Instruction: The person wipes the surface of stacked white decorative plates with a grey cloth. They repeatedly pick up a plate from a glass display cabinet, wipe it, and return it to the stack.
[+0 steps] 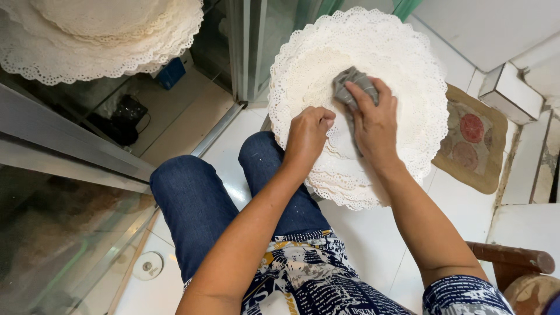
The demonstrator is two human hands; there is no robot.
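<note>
A stack of round, white, lace-edged paper doilies (402, 76) is pinched at its centre by the left hand (307, 135), while a crumpled grey cloth (352, 84) is pressed down under the right hand's (376, 125) closed fingers (361, 96).

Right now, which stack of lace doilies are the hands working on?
The stack of doilies resting on the knee, right of the glass: both hands touch it, the right hand pressing a grey cloth. The stack at upper left lies untouched.

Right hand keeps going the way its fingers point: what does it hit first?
The grey cloth already under the right hand's fingertips, then more of the doily stack. Depth beyond is unclear.
</note>
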